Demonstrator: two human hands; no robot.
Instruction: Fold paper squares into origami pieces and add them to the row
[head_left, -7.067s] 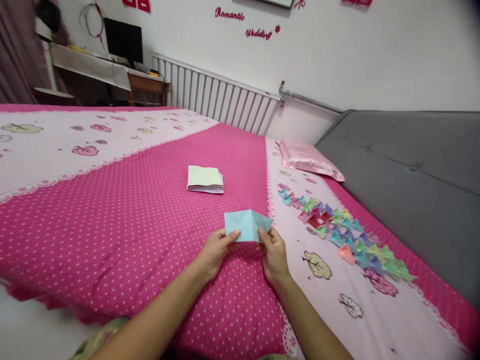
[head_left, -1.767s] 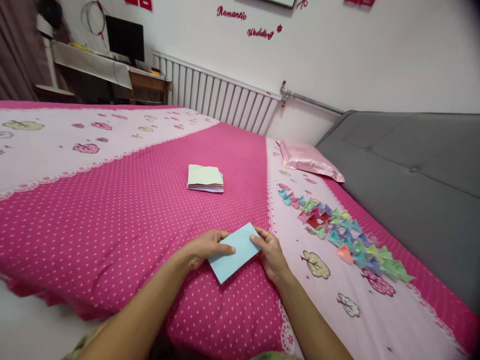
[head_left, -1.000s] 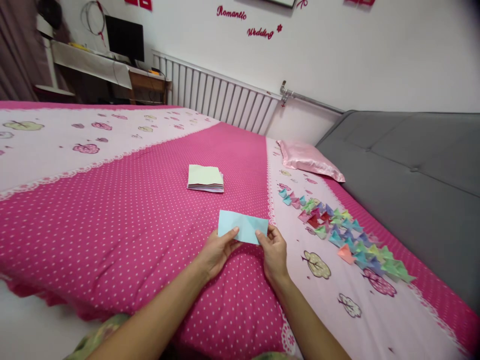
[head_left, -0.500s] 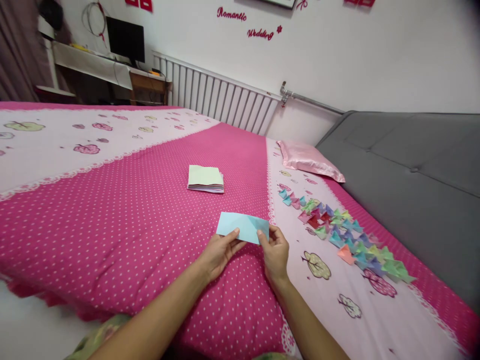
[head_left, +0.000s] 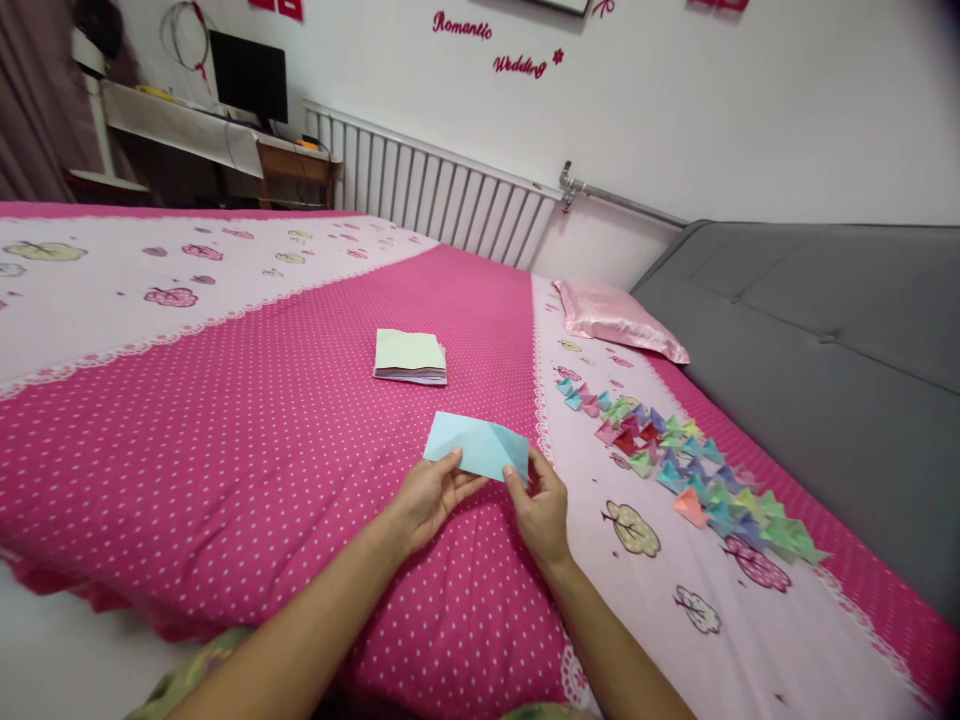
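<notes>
A light blue sheet of paper (head_left: 477, 442), a wide rectangle with a faint diagonal line across it, is held up above the bed. My left hand (head_left: 433, 500) grips its lower left edge, thumb in front and fingers behind. At the lower right corner my right hand (head_left: 541, 505) pinches it between thumb and fingers. Beyond the paper lies a stack of paper squares (head_left: 409, 352), with a pale green sheet on top. To the right, rows of small folded paper boats (head_left: 679, 455) in several colours rest on the cover.
The bed cover (head_left: 285, 420) is pink with white dots and pale printed bands. A pink satin pillow (head_left: 616, 318) lies by the grey headboard (head_left: 810, 330). Behind the bed stand a white radiator (head_left: 435, 185) and a desk with a black monitor (head_left: 249, 80).
Both hands have shifted slightly left and the paper has moved left and a little up, tilting more down to the right. The stack and the folded boats stay put.
</notes>
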